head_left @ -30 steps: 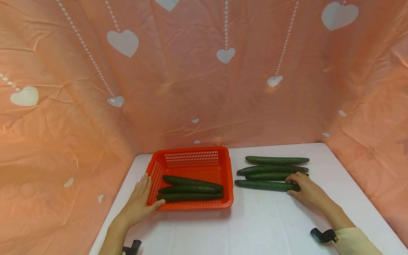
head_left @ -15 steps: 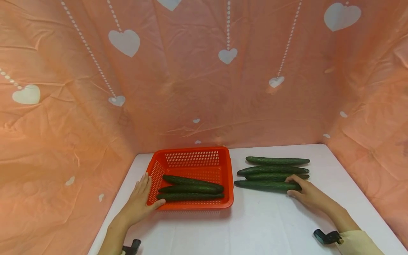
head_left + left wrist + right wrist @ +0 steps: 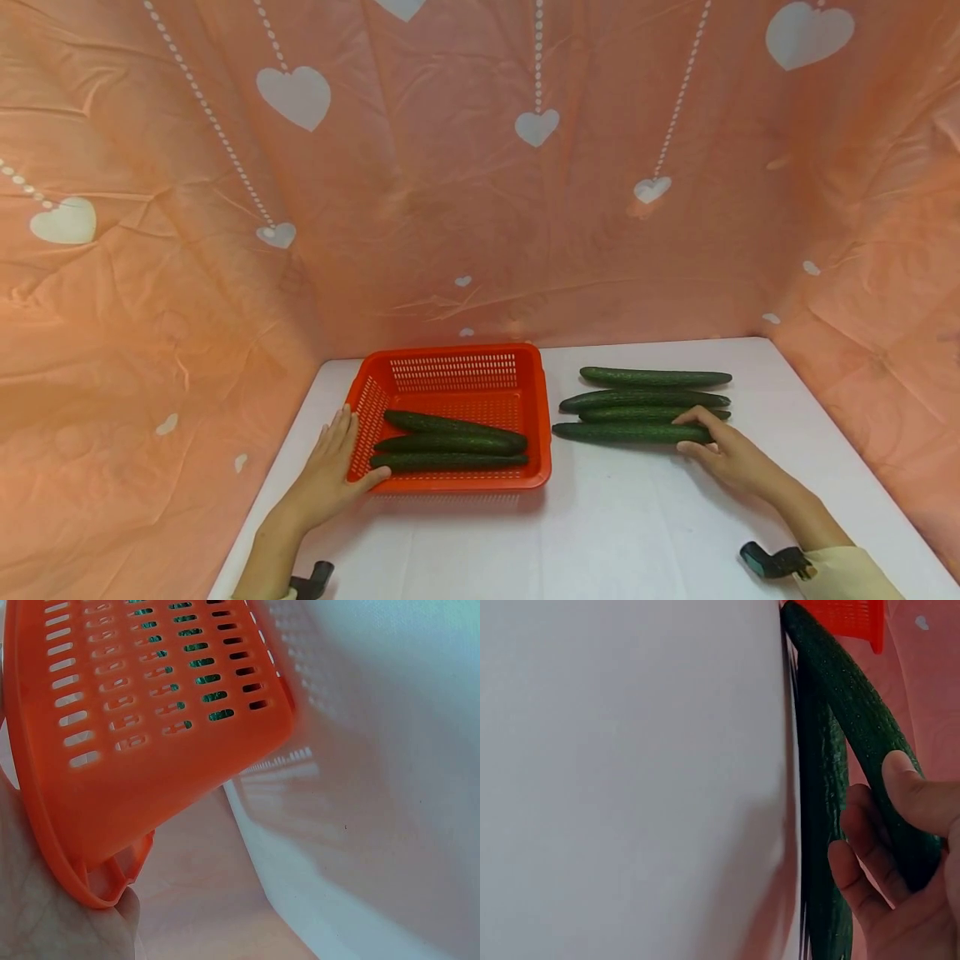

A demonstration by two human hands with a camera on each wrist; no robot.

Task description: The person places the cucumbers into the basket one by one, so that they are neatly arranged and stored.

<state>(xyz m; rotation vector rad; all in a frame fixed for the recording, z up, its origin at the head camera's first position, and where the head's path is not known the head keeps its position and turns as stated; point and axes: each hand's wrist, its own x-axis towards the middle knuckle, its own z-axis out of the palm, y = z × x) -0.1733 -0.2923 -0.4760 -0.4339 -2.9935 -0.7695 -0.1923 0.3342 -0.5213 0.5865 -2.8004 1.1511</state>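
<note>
My right hand pinches the right end of the nearest cucumber between thumb and fingers. In the right wrist view this cucumber slants away from the white tabletop, its held end raised and its far tip low. Another cucumber lies flat behind it. My left hand rests on the left side of a red plastic basket, its fingers straight along the rim and the thumb over the front corner. Three dark green cucumbers lie inside, towards the basket's front.
Beyond the gripped one, more cucumbers lie side by side on the white table, right of the basket. An orange cloth with white hearts hangs behind and at both sides.
My right hand has closed its grip on the nearest cucumber and shifted slightly right, the cucumber's right end rising a little. The left hand and basket stay in place.
</note>
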